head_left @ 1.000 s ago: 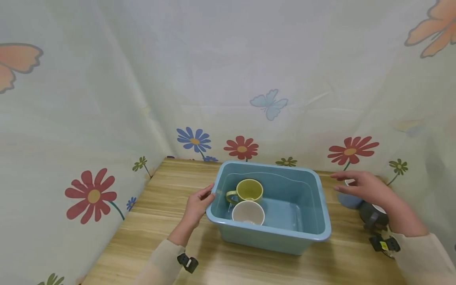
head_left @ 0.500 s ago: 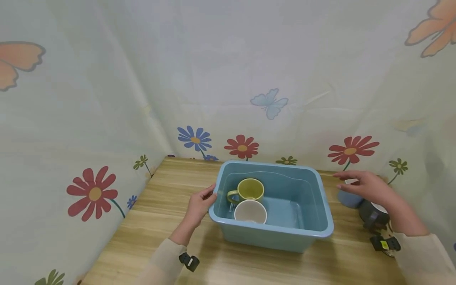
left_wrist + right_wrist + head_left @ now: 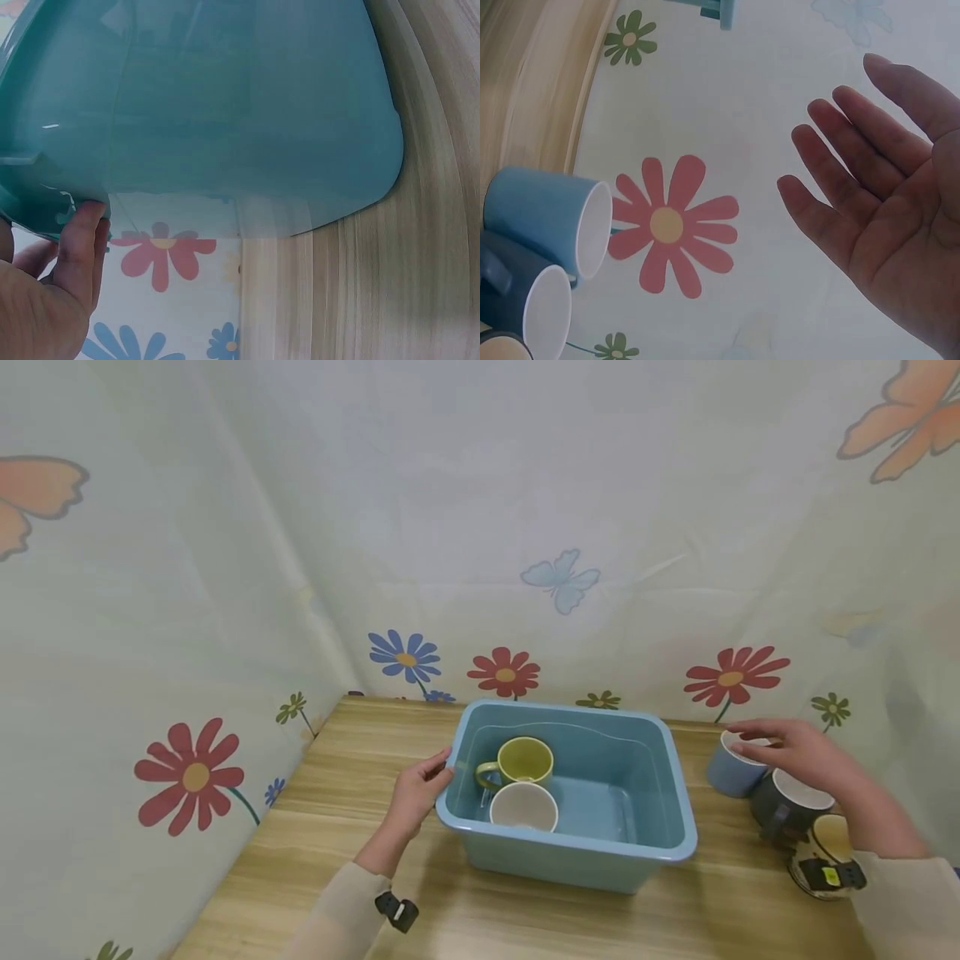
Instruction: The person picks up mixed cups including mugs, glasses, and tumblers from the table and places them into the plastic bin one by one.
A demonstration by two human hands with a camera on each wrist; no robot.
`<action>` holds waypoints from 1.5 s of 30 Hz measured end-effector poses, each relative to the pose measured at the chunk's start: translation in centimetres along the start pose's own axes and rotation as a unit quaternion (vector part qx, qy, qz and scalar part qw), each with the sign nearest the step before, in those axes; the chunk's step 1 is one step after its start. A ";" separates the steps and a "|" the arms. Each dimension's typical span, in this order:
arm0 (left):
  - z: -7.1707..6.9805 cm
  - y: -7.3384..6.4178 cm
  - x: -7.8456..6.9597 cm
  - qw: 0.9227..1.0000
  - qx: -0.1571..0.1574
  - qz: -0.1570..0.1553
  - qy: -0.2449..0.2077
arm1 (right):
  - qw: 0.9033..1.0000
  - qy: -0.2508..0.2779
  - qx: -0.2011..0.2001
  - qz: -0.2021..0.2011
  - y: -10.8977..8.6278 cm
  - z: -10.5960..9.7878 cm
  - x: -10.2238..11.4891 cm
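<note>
My left hand (image 3: 417, 792) grips the left rim of a light blue plastic bin (image 3: 555, 864); in the left wrist view its fingers (image 3: 81, 247) meet at the rim. Inside the bin, toward the left, a yellow-green mug (image 3: 534, 758) stands behind a white-lined cup (image 3: 523, 807). My right hand (image 3: 817, 760) hovers over a light blue mug (image 3: 729, 777), fingers extended and holding nothing. In the right wrist view the palm (image 3: 900, 247) is bare, apart from the blue mug (image 3: 536, 217).
Beside the blue mug stands a dark grey mug (image 3: 776, 810), then a yellowish cup (image 3: 831, 837), partly covered by the right wrist and its strap. All stand on a wood-grain table (image 3: 360, 760), with a flowered curtain (image 3: 465, 527) behind.
My right hand has shifted right, uncovering more of the blue mug, the dark mug and the yellowish cup. The left hand keeps its place on the bin's rim.
</note>
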State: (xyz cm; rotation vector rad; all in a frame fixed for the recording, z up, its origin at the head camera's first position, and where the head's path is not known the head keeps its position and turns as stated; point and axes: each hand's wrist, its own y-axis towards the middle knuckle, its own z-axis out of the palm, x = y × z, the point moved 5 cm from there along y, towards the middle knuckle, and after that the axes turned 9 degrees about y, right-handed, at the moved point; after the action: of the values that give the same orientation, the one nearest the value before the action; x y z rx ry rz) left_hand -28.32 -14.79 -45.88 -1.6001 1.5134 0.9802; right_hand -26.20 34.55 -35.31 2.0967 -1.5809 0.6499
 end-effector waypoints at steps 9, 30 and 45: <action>-0.1 -0.2 -0.3 1.000 -0.012 0.013 -0.001 | 1.000 -0.014 -0.001 0.018 -0.1 -0.6 -1.1; 0.0 -0.3 0.3 1.000 -0.008 0.002 -0.004 | 0.999 -0.007 -0.006 0.048 -0.1 -1.7 -4.2; -0.4 -0.4 0.7 1.000 0.011 -0.014 -0.024 | 0.997 -0.035 0.015 0.074 0.1 -2.4 -5.3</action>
State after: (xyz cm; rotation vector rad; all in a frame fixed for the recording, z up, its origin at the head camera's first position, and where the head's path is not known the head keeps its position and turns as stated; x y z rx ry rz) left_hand -27.90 -15.38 -46.31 -1.5672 1.4595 0.9766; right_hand -27.79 39.98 -36.57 2.0587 -1.7879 0.6608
